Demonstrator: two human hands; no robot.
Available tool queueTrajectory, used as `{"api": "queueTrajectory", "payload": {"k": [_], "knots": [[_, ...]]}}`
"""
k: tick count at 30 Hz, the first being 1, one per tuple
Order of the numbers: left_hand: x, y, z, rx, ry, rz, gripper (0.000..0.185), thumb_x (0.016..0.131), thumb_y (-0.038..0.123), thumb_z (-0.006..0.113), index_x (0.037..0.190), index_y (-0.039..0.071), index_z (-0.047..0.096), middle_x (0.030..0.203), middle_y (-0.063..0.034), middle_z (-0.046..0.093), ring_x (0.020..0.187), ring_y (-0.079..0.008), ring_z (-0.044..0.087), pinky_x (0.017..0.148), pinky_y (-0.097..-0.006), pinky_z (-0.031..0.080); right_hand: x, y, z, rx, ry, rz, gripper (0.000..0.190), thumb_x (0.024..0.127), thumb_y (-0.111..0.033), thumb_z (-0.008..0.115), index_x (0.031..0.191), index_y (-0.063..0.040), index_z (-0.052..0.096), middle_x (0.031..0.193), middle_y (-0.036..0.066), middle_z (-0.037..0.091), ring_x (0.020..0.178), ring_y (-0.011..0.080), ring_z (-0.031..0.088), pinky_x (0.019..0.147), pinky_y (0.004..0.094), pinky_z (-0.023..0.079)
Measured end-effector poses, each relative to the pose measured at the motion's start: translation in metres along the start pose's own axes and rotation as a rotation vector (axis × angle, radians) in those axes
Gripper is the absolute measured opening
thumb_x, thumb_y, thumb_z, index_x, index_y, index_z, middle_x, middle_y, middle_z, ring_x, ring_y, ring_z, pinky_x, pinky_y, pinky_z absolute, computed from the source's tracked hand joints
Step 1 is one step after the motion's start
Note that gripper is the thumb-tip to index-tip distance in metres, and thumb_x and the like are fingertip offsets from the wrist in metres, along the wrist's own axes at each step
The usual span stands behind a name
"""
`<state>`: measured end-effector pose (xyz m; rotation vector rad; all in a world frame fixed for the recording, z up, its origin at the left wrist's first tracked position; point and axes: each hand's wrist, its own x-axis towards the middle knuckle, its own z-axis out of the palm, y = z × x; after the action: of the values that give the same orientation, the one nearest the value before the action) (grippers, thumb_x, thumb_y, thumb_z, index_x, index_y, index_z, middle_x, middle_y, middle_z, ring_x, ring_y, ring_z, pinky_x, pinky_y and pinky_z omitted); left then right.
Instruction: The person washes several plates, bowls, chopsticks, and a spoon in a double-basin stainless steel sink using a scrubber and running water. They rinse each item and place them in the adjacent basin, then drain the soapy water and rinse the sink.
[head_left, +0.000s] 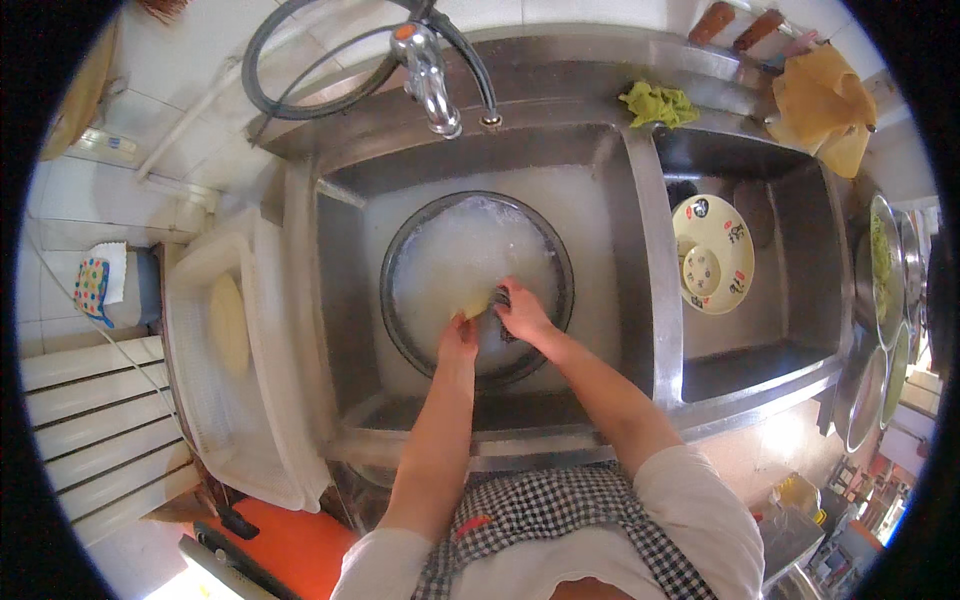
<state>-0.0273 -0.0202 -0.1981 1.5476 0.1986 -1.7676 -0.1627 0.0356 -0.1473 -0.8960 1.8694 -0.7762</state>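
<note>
Both hands are over a large round basin (390, 330) of cloudy, sudsy water (465, 240), which stands in the wide left bowl of a stainless steel sink (637, 225). Between my fingers is a small yellowish item (474, 306), partly in the water; whether it is a dish or a sponge is unclear. My left hand (460, 335) grips its near-left end. Beside it, my right hand (521, 311) curls around a dark grey item (499, 296), possibly a metal scourer, mostly hidden by the fingers.
A chrome faucet (431, 82) overhangs the sink's back. In the right bowl lie a cream patterned plate (733, 259) and a small dish (701, 271). A green cloth (658, 105) rests on the back ledge. To the left stands a white plastic crate (255, 442); metal trays (862, 405) sit at right.
</note>
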Motion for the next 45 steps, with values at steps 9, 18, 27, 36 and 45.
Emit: {"api": "queueTrajectory", "payload": {"k": [9,18,27,36,45], "knots": [[-0.102,0.002,0.039,0.693,-0.353,0.404,0.020,0.085,0.012,0.049,0.100,-0.002,0.052,0.090,-0.0037,0.054,0.080,-0.0134,0.050,0.076,-0.0269,0.039,0.012,-0.041,-0.030,0.015,0.372,0.003,0.026,0.077,-0.014,0.052,0.102,-0.007,0.051,0.100,0.017,0.050,0.090,0.0341,0.050,0.075,0.0421,0.044],[-0.147,0.009,0.065,0.559,-0.647,0.417,0.018,0.087,0.014,0.048,0.102,0.003,0.050,0.091,-0.0027,0.054,0.084,-0.0103,0.049,0.074,-0.0250,0.039,-0.014,-0.041,-0.101,0.678,0.124,0.236,0.058,0.068,-0.035,0.069,0.109,0.000,0.050,0.100,0.012,0.059,0.083,0.0272,0.058,0.069,0.0383,0.047],[-0.145,-0.022,0.087,1.043,-0.669,0.298,0.051,0.080,0.035,0.058,0.119,0.005,0.044,0.114,-0.0077,0.051,0.103,-0.0181,0.046,0.089,-0.0321,0.033,-0.135,-0.015,-0.252,0.200,0.631,-0.214,0.029,0.067,-0.017,0.070,0.090,-0.002,0.058,0.077,0.007,0.061,0.069,0.0102,0.054,0.062,0.0263,0.044],[0.033,0.027,-0.011,1.527,0.100,0.654,0.054,0.068,0.017,0.063,0.114,-0.004,0.043,0.113,-0.0203,0.050,0.103,-0.0293,0.050,0.087,-0.0369,0.040,-0.088,0.038,-0.227,-0.391,0.815,-0.330,0.039,0.071,-0.028,0.067,0.098,-0.005,0.051,0.089,0.015,0.054,0.083,0.0308,0.054,0.068,0.0401,0.045],[0.026,-0.009,0.018,1.928,-0.161,0.875,0.039,0.078,0.027,0.048,0.105,-0.002,0.049,0.104,-0.0208,0.053,0.097,-0.0291,0.052,0.080,-0.0389,0.042,-0.008,0.022,-0.046,-0.647,0.149,-0.363,0.045,0.073,-0.024,0.060,0.112,-0.007,0.044,0.104,0.017,0.051,0.096,0.0342,0.051,0.080,0.0410,0.044]]}}
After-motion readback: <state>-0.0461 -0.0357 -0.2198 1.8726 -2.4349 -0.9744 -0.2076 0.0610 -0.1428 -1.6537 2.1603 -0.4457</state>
